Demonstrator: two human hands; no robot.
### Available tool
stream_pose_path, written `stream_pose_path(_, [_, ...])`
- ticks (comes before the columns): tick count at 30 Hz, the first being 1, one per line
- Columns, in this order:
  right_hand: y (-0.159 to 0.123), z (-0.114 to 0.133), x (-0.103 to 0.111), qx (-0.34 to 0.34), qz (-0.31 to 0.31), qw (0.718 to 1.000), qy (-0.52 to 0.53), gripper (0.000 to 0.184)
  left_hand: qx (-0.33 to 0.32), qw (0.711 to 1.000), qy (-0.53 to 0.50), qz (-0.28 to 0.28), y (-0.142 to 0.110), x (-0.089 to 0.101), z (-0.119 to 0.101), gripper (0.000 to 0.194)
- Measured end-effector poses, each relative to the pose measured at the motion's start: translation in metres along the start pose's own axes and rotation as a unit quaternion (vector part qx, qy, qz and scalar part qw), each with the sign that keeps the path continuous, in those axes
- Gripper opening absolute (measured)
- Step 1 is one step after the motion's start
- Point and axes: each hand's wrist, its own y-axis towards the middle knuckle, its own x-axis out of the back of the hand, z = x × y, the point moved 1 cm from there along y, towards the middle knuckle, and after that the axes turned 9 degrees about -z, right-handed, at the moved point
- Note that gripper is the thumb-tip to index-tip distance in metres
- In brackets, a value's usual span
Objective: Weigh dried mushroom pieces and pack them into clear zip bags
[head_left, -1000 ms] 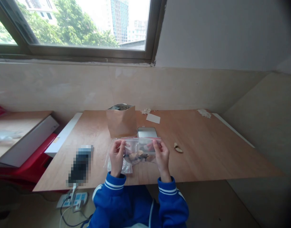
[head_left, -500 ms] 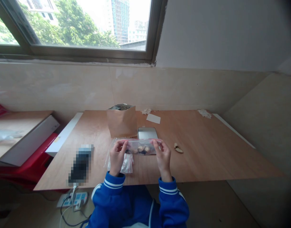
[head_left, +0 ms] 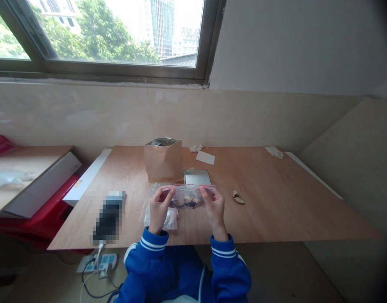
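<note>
A clear zip-lock bag (head_left: 187, 198) with a red seal strip hangs between my hands, holding a few tan and dark pieces that are too small to name. My left hand (head_left: 158, 207) pinches its left top corner, and my right hand (head_left: 214, 205) pinches the right one. Below and left of it, more clear plastic bags (head_left: 170, 219) lie on the table, partly covered by my left hand. Just behind the held bag is a flat silver-topped device (head_left: 197, 176), its near edge hidden. An open brown paper pouch (head_left: 164, 162) with a shiny lining stands behind my left hand.
On the wooden table (head_left: 275, 210), a curved tan piece (head_left: 238, 198) lies right of my right hand. A white card (head_left: 205, 157) and crumpled tissue (head_left: 196, 148) are at the back. A blurred phone-like object (head_left: 108, 218) with a cable is at left, above a power strip (head_left: 97, 264).
My hands have come slightly closer together, and the bag's top edge is less taut. Both hands keep their pinch on it. The whole view has shifted a little.
</note>
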Motion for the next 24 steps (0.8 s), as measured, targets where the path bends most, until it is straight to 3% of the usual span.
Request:
stream_pose_path(9, [-0.0023, 0.0051, -0.0032, -0.003, 0.022, 1.000, 0.018, 0.030, 0.006, 1.000, -0.020, -0.002, 0.0049, 0.0030, -0.0057, 0.027])
stream_pose_path(15, [-0.0035, 0.0050, -0.0073, -0.001, 0.096, 0.995, 0.032, 0.026, 0.018, 0.998, -0.057, 0.002, 0.0008, -0.0022, -0.0018, 0.026])
stream_pose_path(24, [-0.0048, 0.0052, -0.0076, -0.007, 0.098, 0.995, -0.002, 0.030, 0.016, 0.999, -0.037, 0.032, 0.0012, -0.0008, -0.0034, 0.024])
